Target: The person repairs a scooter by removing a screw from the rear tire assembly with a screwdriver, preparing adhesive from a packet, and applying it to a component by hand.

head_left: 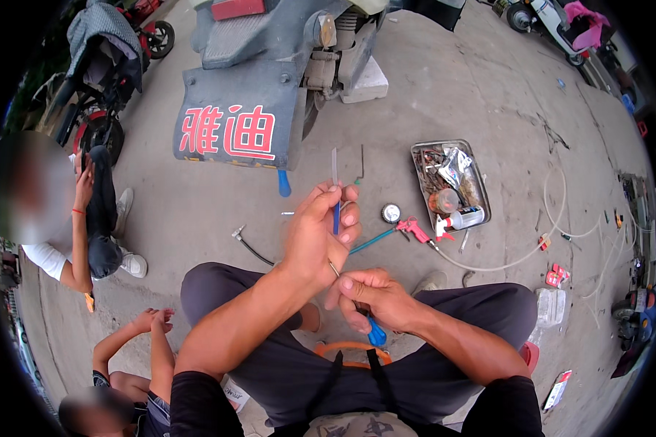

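Note:
My left hand [321, 229] is closed around a thin flat strip [336, 211], grey at its upper end and blue lower down, which points up past my fingers. Just below, my right hand [375, 297] grips a blue-handled tool [376, 333], its handle sticking out under the fingers. A thin metal shaft [334, 269] runs from the right fingers to the heel of my left palm. Beyond the hands, a blue handle [284, 183] lies under the mudflap [237, 120], beside a bent metal rod [361, 164] with a green end. My fingers partly hide what both hands hold.
A scooter [270, 44] stands ahead. To the right lies a metal tray [486, 207] of tools with a spray bottle [465, 218], near a pink air gun [414, 230], a gauge [391, 213] and hoses. Two people [95, 218] [135, 386] are at my left.

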`<act>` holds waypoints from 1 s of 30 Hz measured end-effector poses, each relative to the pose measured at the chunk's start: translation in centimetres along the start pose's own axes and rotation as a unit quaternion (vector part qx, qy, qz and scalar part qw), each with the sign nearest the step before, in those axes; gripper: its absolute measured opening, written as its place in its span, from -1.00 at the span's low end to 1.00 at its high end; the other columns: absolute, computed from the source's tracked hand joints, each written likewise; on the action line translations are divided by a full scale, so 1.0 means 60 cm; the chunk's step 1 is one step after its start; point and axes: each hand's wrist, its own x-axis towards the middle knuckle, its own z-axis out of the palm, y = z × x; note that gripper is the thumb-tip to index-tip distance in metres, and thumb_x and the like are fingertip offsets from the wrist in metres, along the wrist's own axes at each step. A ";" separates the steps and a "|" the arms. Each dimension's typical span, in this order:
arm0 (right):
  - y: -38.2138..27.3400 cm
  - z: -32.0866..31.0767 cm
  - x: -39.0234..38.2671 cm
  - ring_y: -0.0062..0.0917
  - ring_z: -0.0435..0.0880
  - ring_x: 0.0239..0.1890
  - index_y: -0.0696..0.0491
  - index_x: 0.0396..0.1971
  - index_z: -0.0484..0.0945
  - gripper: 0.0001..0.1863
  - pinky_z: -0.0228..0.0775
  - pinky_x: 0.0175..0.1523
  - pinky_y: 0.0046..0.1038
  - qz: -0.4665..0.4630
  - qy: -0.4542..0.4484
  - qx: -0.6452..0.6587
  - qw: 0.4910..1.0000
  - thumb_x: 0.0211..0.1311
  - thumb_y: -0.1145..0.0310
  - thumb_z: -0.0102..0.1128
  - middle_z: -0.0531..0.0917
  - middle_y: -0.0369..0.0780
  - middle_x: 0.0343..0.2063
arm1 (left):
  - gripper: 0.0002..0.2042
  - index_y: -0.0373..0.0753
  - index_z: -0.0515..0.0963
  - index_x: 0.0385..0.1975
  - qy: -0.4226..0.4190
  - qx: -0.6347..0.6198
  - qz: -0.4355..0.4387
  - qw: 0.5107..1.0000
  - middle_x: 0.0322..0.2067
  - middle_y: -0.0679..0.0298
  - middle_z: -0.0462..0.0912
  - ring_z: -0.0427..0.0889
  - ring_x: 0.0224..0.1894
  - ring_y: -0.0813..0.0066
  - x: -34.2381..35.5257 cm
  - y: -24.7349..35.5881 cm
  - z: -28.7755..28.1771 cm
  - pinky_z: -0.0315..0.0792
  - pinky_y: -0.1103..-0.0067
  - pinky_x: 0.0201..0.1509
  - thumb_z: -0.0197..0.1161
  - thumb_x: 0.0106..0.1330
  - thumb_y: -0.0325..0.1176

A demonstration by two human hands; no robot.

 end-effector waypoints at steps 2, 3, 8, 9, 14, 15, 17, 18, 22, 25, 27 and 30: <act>0.013 -0.010 0.007 -0.68 0.37 -0.67 0.21 -0.22 0.53 -0.60 0.25 -0.54 -0.55 0.031 -0.038 0.056 0.997 0.64 0.19 -0.16 0.45 -0.31 -0.68 | -0.96 -0.17 0.42 -0.22 -0.012 -0.016 -0.020 1.000 -0.21 0.26 0.48 0.39 -0.42 0.60 -0.003 0.001 0.001 0.26 0.68 -0.52 0.08 0.49 -0.39; 0.019 -0.017 0.007 -0.69 0.37 -0.66 0.19 -0.22 0.53 -0.60 0.25 -0.52 -0.57 0.051 -0.063 0.086 0.993 0.64 0.17 -0.17 0.43 -0.32 -0.68 | -0.96 -0.18 0.43 -0.22 -0.019 -0.030 -0.014 0.999 -0.21 0.26 0.49 0.40 -0.41 0.59 -0.001 0.007 -0.006 0.28 0.67 -0.50 0.09 0.48 -0.39; 0.030 -0.008 -0.004 -0.73 0.33 -0.65 0.14 -0.19 0.56 -0.61 0.20 -0.52 -0.61 0.118 0.028 -0.125 0.985 0.62 0.12 -0.11 0.37 -0.37 -0.70 | -0.95 -0.20 0.44 -0.23 -0.003 0.003 0.011 1.000 -0.22 0.26 0.51 0.42 -0.39 0.58 0.009 0.034 -0.012 0.33 0.61 -0.42 0.11 0.47 -0.40; 0.029 -0.013 -0.006 -0.74 0.32 -0.65 0.13 -0.16 0.58 -0.63 0.17 -0.53 -0.62 0.073 0.105 -0.100 0.987 0.60 0.12 -0.05 0.38 -0.38 -0.69 | -0.95 -0.21 0.45 -0.24 0.010 0.069 0.011 0.998 -0.24 0.26 0.52 0.42 -0.39 0.59 0.002 0.037 -0.009 0.34 0.60 -0.39 0.11 0.46 -0.40; -0.045 -0.045 -0.017 -0.78 0.30 -0.65 0.15 -0.10 0.60 -0.70 0.09 -0.56 -0.63 -0.133 0.278 -0.119 0.944 0.52 0.18 0.12 0.42 -0.42 -0.62 | -0.95 -0.24 0.45 -0.24 -0.013 0.233 -0.018 0.972 -0.34 0.30 0.53 0.41 -0.43 0.63 -0.019 0.017 -0.011 0.34 0.62 -0.37 0.09 0.47 -0.43; -0.059 -0.047 -0.016 -0.79 0.30 -0.65 0.15 -0.10 0.60 -0.71 0.08 -0.56 -0.64 -0.177 0.298 -0.095 0.933 0.49 0.20 0.17 0.43 -0.43 -0.61 | -0.95 -0.26 0.45 -0.22 -0.038 0.304 -0.002 0.952 -0.38 0.34 0.52 0.40 -0.44 0.65 -0.022 0.012 -0.016 0.33 0.63 -0.37 0.09 0.47 -0.44; -0.077 -0.048 -0.016 -0.80 0.30 -0.64 0.16 -0.09 0.60 -0.72 0.08 -0.55 -0.66 -0.221 0.322 -0.070 0.918 0.47 0.22 0.21 0.44 -0.43 -0.59 | -0.95 -0.28 0.45 -0.20 -0.066 0.374 0.011 0.925 -0.41 0.37 0.51 0.39 -0.45 0.67 -0.029 0.002 -0.020 0.32 0.65 -0.37 0.09 0.48 -0.45; -0.082 -0.046 -0.013 -0.80 0.29 -0.65 0.15 -0.08 0.60 -0.72 0.06 -0.55 -0.66 -0.222 0.321 -0.059 0.919 0.45 0.23 0.24 0.43 -0.44 -0.59 | -0.94 -0.30 0.45 -0.19 -0.073 0.411 0.016 0.909 -0.42 0.38 0.50 0.39 -0.46 0.70 -0.032 -0.001 -0.021 0.31 0.67 -0.37 0.09 0.48 -0.46; -0.079 -0.044 -0.008 -0.80 0.27 -0.67 0.12 -0.14 0.58 -0.76 0.05 -0.58 -0.66 -0.224 0.315 -0.059 0.920 0.40 0.27 0.31 0.43 -0.45 -0.60 | -0.93 -0.31 0.44 -0.18 -0.078 0.463 0.034 0.882 -0.43 0.41 0.47 0.36 -0.47 0.74 -0.038 -0.013 -0.020 0.28 0.69 -0.38 0.09 0.48 -0.46; -0.073 -0.054 -0.010 -0.81 0.26 -0.68 0.10 -0.20 0.57 -0.81 0.05 -0.58 -0.66 -0.224 0.325 -0.059 0.917 0.39 0.30 0.32 0.43 -0.45 -0.61 | -0.91 -0.32 0.45 -0.14 -0.074 0.477 0.005 0.876 -0.40 0.39 0.48 0.41 -0.39 0.70 -0.037 -0.015 -0.014 0.34 0.67 -0.29 0.13 0.46 -0.47; -0.073 -0.056 -0.012 -0.81 0.26 -0.68 0.10 -0.23 0.56 -0.82 0.05 -0.58 -0.65 -0.222 0.331 -0.052 0.916 0.39 0.31 0.32 0.43 -0.45 -0.61 | -0.86 -0.32 0.46 -0.09 -0.079 0.498 0.030 0.863 -0.36 0.37 0.52 0.45 -0.29 0.66 -0.039 -0.017 -0.015 0.37 0.63 -0.18 0.16 0.44 -0.47; -0.074 -0.056 -0.015 -0.81 0.26 -0.68 0.10 -0.22 0.56 -0.82 0.04 -0.58 -0.65 -0.220 0.336 -0.059 0.914 0.40 0.31 0.30 0.43 -0.46 -0.61 | -0.77 -0.31 0.48 -0.02 -0.090 0.551 0.132 0.819 -0.25 0.31 0.58 0.51 -0.11 0.56 -0.036 -0.010 -0.012 0.39 0.55 0.04 0.23 0.38 -0.46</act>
